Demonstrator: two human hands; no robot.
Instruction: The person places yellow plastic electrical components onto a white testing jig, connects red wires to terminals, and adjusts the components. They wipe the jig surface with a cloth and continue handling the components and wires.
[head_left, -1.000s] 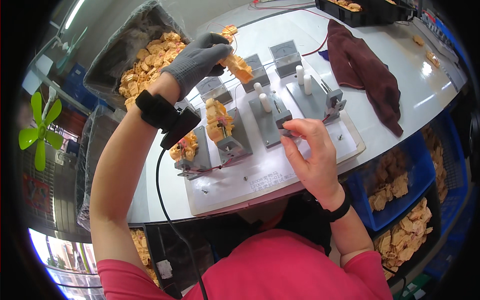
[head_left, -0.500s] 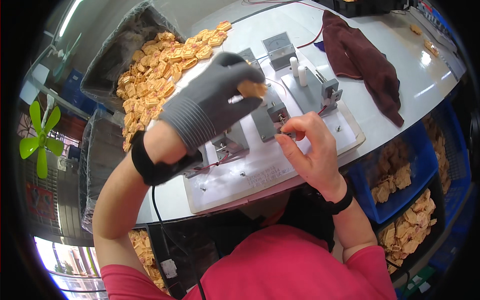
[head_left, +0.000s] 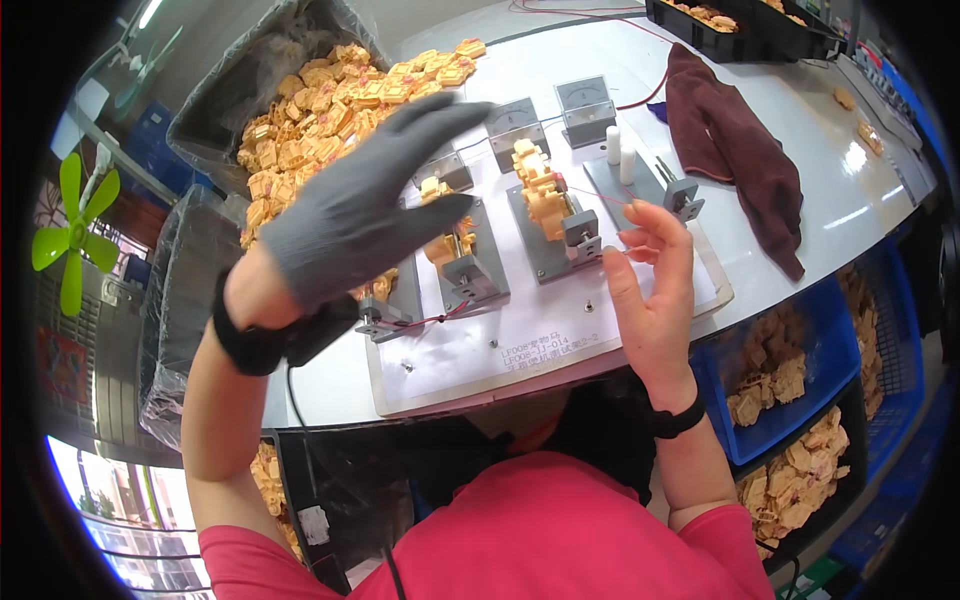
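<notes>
My left hand (head_left: 350, 215), in a grey glove, is held over the left part of a white board, its fingers stretched out and nothing in them. A tan plastic part (head_left: 540, 190) sits on a grey test fixture (head_left: 524, 240) to its right. Under the left hand, another tan part (head_left: 437, 250) rests on a second fixture, partly covered. My bare right hand (head_left: 655, 300) is beside the metal block (head_left: 581, 230) at the front of the first fixture, thumb and fingers apart. A thin red wire (head_left: 595, 192) runs toward its fingertips. Farther right, a fixture with white posts (head_left: 627, 160) carries no tan part.
Several dial meters (head_left: 586, 103) stand behind the fixtures. A heap of tan parts (head_left: 330, 110) spills from a lined bin at the left. A dark red cloth (head_left: 735, 150) lies at the right; blue crates (head_left: 790, 390) stand below the table's right edge.
The tan part has left my left hand and now sits on the fixture. That hand has drawn left and opened. My right hand has shifted slightly right, its thumb and fingers spreading apart.
</notes>
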